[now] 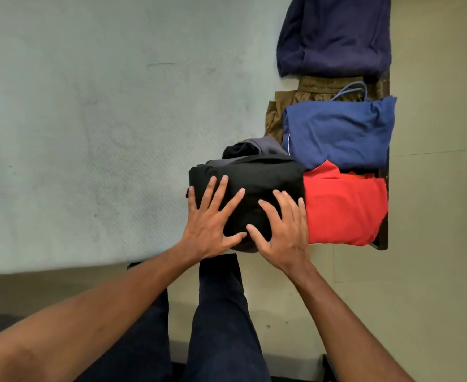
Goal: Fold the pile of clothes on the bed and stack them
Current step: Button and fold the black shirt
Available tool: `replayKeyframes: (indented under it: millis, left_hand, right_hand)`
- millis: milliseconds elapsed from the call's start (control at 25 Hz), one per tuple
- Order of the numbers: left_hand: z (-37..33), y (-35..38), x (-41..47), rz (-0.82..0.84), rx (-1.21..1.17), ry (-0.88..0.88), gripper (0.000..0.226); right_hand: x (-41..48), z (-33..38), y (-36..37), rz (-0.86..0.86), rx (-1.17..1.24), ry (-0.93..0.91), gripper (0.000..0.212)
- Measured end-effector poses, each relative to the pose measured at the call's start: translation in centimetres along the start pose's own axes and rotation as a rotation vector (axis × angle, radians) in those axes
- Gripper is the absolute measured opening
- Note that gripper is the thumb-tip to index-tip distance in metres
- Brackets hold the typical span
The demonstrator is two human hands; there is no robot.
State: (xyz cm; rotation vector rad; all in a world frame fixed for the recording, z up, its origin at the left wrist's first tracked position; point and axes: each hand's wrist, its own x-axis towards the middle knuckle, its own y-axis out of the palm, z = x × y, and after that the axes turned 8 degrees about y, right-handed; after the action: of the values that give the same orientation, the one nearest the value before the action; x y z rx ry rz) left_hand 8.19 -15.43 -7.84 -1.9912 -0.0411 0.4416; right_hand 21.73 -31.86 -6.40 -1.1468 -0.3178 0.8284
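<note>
The black garment [254,183], folded into a thick bundle, is being pressed down at the near edge of the bed [89,133], touching the red garment [342,210] on its right and lying partly over a grey garment [268,146] that is showing at its far side. It is being held down by the left hand [210,224] and the right hand [284,232], both laid on top with fingers spread wide and straight. Nothing is being gripped or pinched, and the right hand's outer fingers are being rested just where black meets red. The main risk is being judged to lie at the near edge. The bundle's near end is being kept right at the lip of the bed, so a pull toward the near side, or a quick lifting of the palms, is likely to leave it springing open or sliding off to the floor [433,244]. As only flat pressure is being applied, the layers are probably not being locked together, and a sideways drag could be shearing the top fold off the grey garment beneath. A shove to the right could be crowding the red garment, which is being kept close to the right edge, near a blue garment [337,133]. Farther off, an olive garment [309,91] and a navy garment [334,37] are lying in the same row, so a knock could be passed along it.
</note>
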Motion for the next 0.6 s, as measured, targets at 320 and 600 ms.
replayKeyframes:
  millis: [320,600]
  left_hand:
    - [1.1,3.2,6.7,0.335,-0.050,-0.171,0.152]
    - [2.9,6.8,8.2,0.331,-0.028,-0.136,0.154]
  right_hand:
    - [5.6,-1.3,7.0,0.060,-0.199,0.142,0.077]
    - [5.8,-3.3,11.2,-0.006,-0.202,0.106,0.077]
